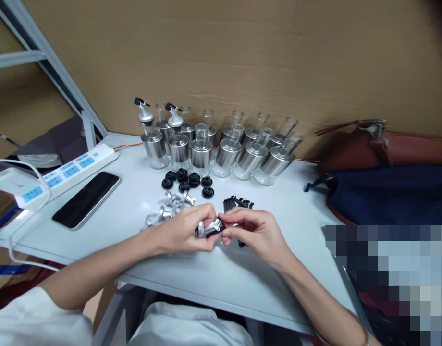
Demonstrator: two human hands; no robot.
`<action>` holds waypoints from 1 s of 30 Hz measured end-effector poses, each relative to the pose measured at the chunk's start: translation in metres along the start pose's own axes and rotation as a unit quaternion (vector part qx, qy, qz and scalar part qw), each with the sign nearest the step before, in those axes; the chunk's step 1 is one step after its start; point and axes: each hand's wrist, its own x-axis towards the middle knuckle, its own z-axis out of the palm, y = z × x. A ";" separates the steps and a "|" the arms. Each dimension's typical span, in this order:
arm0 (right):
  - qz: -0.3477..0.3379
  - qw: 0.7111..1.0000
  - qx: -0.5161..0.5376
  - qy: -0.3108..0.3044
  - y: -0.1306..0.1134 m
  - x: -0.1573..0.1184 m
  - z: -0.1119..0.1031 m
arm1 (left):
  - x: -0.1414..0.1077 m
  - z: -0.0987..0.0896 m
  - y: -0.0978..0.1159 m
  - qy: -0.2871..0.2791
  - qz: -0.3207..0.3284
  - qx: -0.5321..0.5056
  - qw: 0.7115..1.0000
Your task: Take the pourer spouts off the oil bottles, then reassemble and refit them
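Observation:
Between my hands, above the front of the table, is a silver pourer spout (209,228) with black parts. My left hand (192,228) is closed around its body. The thumb and fingertips of my right hand (251,233) pinch a small black flap at the spout's tip. Just left of my left hand lie several loose silver spout pieces (163,214), partly hidden by it. Black ribbed stoppers (194,179) sit in a group farther back. Behind my right hand is a pile of slim black pieces (239,203).
Glass bottles with steel sleeves (226,153) stand in rows at the back; two at the left carry pourers (175,117). A power strip (67,174) and a phone (87,199) lie at the left. A brown and navy bag (379,187) rests at the right.

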 end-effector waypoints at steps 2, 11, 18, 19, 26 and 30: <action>0.000 1.000 -0.005 0.002 -0.001 0.000 0.001 | 0.000 0.000 0.000 -0.010 0.011 -0.001 1.000; -0.014 0.999 -0.013 0.030 0.000 0.002 0.003 | 0.001 -0.003 0.000 0.008 0.029 0.020 0.999; 0.045 0.998 0.018 0.032 0.003 0.003 0.000 | -0.001 -0.002 -0.006 0.017 0.083 0.073 0.994; 0.050 0.998 0.020 0.030 0.003 0.003 0.000 | -0.001 -0.001 -0.007 0.017 0.089 0.078 0.993; 0.063 0.997 0.014 0.043 0.001 0.002 0.005 | -0.001 -0.002 -0.004 0.020 0.082 0.054 0.995; 0.038 0.997 -0.002 0.070 0.000 0.002 0.006 | -0.001 -0.002 -0.005 0.045 0.069 0.050 0.995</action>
